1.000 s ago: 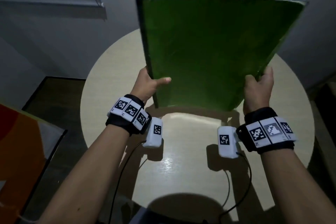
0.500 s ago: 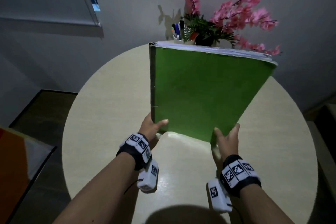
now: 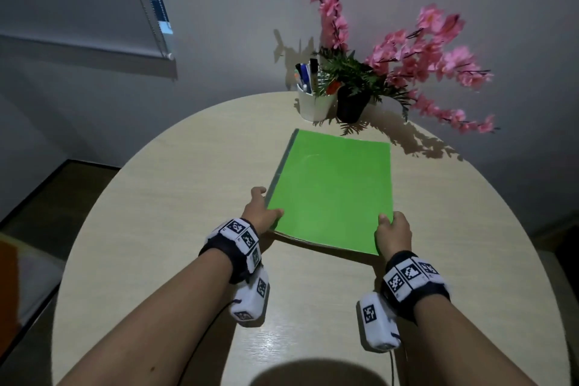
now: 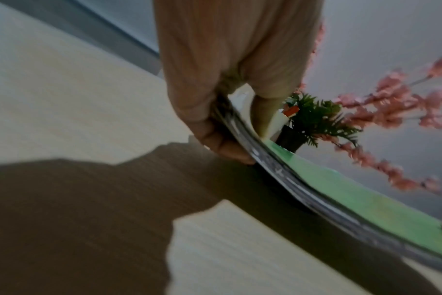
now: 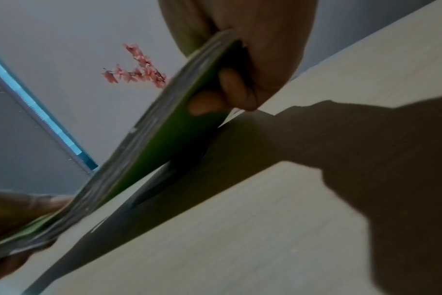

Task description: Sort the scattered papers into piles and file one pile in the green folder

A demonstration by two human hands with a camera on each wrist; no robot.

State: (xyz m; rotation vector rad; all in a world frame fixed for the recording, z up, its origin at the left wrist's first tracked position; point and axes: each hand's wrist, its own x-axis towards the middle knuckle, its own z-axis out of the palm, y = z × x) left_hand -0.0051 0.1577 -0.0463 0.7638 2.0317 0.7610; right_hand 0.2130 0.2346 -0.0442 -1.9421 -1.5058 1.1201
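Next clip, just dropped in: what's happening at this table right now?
A person holds a closed green folder by its near corners, left hand at the spine corner, right hand at the other. Paper edges show between the covers in the wrist views. The near edge is off the round table, with a shadow beneath; the far end looks down or close to it. A white pen cup and potted pink flowers stand behind. No loose papers show.

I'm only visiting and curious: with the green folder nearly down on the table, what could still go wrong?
1. The near edge of the green folder is still raised in the left hand and right hand; letting go unevenly could let its sheets slide out.
2. Pushed forward, it might knock the white pen cup or the flower pot just beyond it.
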